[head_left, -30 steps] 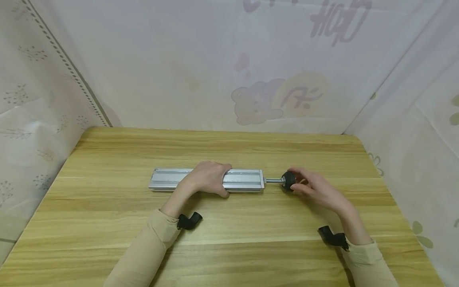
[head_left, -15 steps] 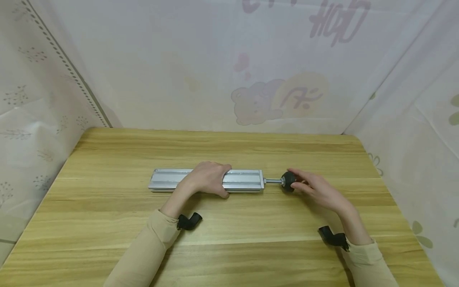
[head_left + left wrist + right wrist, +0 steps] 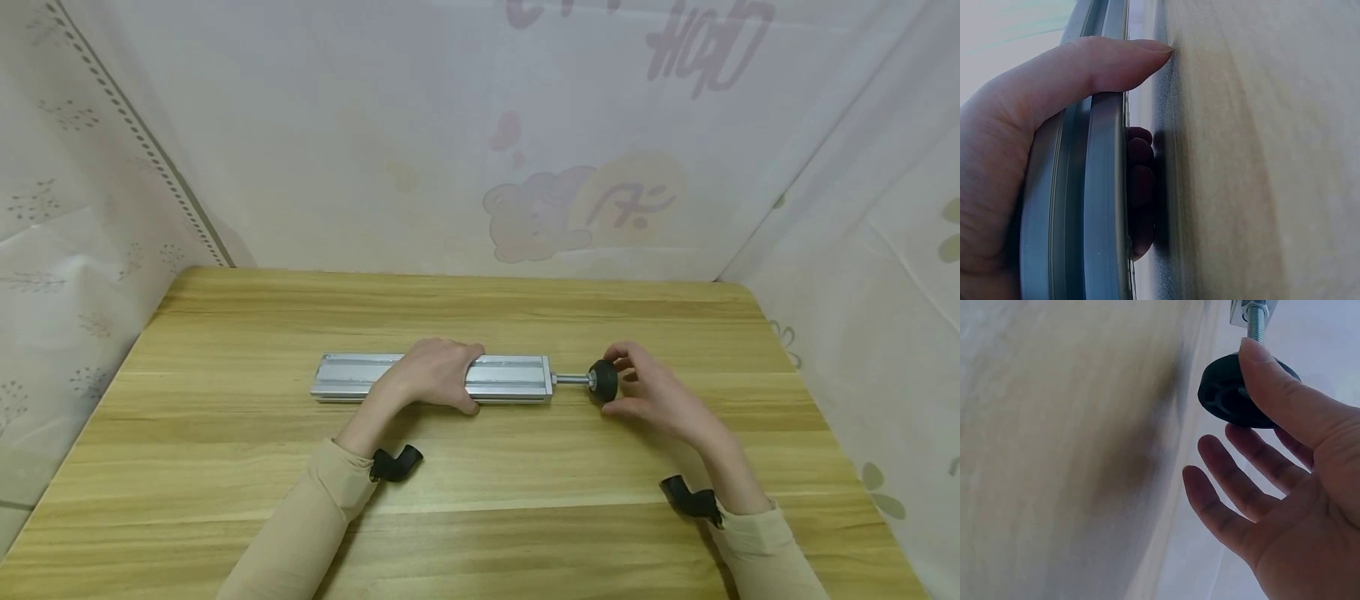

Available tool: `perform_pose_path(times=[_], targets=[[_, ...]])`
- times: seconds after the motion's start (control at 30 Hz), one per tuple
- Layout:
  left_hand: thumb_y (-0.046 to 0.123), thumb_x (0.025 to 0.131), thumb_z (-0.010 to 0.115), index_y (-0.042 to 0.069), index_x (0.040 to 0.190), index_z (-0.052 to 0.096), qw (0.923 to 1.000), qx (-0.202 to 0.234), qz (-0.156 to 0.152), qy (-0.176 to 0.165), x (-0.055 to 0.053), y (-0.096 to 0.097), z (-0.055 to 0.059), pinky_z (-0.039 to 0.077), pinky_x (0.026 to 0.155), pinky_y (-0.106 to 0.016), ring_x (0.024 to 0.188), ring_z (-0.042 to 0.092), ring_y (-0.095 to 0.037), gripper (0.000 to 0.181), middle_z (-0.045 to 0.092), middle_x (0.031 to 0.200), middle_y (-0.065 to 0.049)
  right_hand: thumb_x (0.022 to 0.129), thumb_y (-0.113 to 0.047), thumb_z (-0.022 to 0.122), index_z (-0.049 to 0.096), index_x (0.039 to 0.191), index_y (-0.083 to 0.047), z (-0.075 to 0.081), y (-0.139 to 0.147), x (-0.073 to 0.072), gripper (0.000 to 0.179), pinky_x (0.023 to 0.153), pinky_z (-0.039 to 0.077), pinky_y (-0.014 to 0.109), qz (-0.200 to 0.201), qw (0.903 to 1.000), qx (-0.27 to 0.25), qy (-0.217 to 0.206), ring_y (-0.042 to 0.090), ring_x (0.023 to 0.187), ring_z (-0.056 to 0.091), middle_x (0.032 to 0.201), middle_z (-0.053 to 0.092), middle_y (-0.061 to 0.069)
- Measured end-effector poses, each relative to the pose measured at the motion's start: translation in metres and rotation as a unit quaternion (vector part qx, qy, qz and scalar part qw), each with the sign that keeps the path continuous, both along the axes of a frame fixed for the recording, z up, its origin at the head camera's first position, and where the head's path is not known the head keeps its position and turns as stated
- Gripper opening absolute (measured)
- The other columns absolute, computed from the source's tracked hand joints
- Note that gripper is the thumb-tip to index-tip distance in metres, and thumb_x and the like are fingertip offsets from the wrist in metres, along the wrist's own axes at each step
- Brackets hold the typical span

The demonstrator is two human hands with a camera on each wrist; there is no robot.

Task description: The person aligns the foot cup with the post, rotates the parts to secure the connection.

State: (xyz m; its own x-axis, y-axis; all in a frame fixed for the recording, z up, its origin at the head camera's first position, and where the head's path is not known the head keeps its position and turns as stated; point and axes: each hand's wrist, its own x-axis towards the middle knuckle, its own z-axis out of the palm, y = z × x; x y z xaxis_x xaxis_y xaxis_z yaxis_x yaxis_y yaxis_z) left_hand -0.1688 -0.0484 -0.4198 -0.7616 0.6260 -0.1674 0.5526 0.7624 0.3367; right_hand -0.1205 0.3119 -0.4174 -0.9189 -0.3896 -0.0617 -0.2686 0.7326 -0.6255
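Note:
A long silver aluminium profile (image 3: 510, 377) lies crosswise close over the wooden table. My left hand (image 3: 431, 372) grips it near the middle, with the thumb on the near side. In the left wrist view, its fingertips (image 3: 1140, 181) show beyond the profile's edge. A threaded rod (image 3: 572, 379) with a nut runs out of the profile's right end plate to a round black levelling foot (image 3: 603, 381). My right hand (image 3: 660, 400) holds this foot at its rim between thumb and forefinger. In the right wrist view, the thumb (image 3: 1279, 384) crosses the foot's rim; the other fingers are spread below.
The wooden table (image 3: 480, 517) has rounded back corners. A pale printed cloth (image 3: 337, 150) hangs behind it and along both sides. A black bent piece is fixed at each sleeve cuff, the left piece (image 3: 397, 463) and the right piece (image 3: 690, 502).
My right hand's thumb and fingers have spread wider round the foot, the thumb moving nearer to me and the fingers to the far side. The left hand and profile stay in place.

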Motion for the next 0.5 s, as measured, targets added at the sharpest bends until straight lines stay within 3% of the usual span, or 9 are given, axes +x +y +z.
perform_pose_path(times=[0.17, 0.37, 0.5], targets=[[0.044, 0.066, 0.081, 0.02, 0.102, 0.058, 1.0, 0.001, 0.0, 0.002, -0.0001, 0.0001, -0.0005, 0.045, 0.064, -0.033, 0.07, 0.054, -0.014, 0.049, 0.061, 0.077, 0.008, 0.087, -0.019, 0.081, 0.045, 0.138, -0.013, -0.0009, 0.0037, 0.0001, 0.062, 0.1, 0.053, 0.053, 0.009, 0.9998, -0.019, -0.003, 0.032, 0.118, 0.062, 0.131, 0.062, 0.014], [0.044, 0.066, 0.081, 0.02, 0.103, 0.058, 1.0, 0.001, 0.0, 0.003, -0.0006, -0.0004, -0.0009, 0.046, 0.065, -0.033, 0.07, 0.054, -0.014, 0.049, 0.062, 0.077, 0.008, 0.1, -0.024, 0.065, 0.048, 0.147, -0.006, 0.0012, 0.0069, -0.0006, 0.053, 0.088, 0.055, 0.031, 0.033, 0.9994, -0.001, -0.004, 0.022, 0.108, 0.064, 0.127, 0.066, 0.013], [0.044, 0.067, 0.081, 0.02, 0.104, 0.059, 1.0, 0.001, 0.0, 0.003, -0.0007, -0.0006, -0.001, 0.047, 0.067, -0.034, 0.071, 0.055, -0.014, 0.05, 0.062, 0.077, 0.008, 0.106, -0.028, 0.054, 0.044, 0.153, -0.003, 0.002, 0.0063, -0.001, 0.054, 0.098, 0.053, 0.042, 0.041, 0.9988, 0.028, -0.003, 0.029, 0.122, 0.063, 0.14, 0.063, 0.018]])
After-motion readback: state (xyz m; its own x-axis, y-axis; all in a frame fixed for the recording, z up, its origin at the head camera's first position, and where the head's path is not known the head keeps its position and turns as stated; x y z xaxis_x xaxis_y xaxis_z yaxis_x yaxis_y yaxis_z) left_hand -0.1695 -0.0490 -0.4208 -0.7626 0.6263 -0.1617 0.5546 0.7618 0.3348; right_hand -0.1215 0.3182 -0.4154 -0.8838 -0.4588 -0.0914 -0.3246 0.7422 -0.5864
